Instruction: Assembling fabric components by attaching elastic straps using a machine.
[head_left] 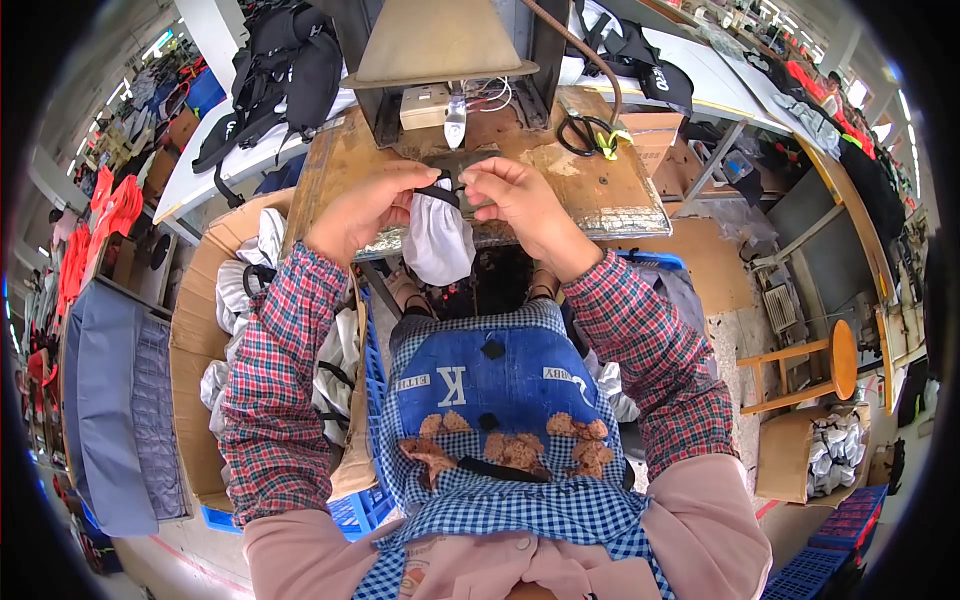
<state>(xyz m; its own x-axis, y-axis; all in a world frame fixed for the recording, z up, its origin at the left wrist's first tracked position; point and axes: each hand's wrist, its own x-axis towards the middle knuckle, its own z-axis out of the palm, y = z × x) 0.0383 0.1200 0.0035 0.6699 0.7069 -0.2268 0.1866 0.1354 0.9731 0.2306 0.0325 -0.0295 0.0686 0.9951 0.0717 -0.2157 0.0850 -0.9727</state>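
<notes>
A white cloth bag (440, 245) with a black band along its top hangs in front of the worktable's near edge. My left hand (375, 205) is closed on the band's left part, thumb and fingers pinched together. By the band's right end, my right hand (522, 205) is closed in a pinch too; what lies between its fingertips is too small to make out. Just beyond my fingers, the metal tip (455, 128) of a machine points down over the worn wooden worktable (350, 150).
Black-handled scissors (580, 135) lie at the table's right. A cardboard box (205, 300) of white cloth pieces stands left, near a blue crate (375, 400). Black bags (290, 80) lie on a white table behind. A wooden stool (843, 360) is at the right.
</notes>
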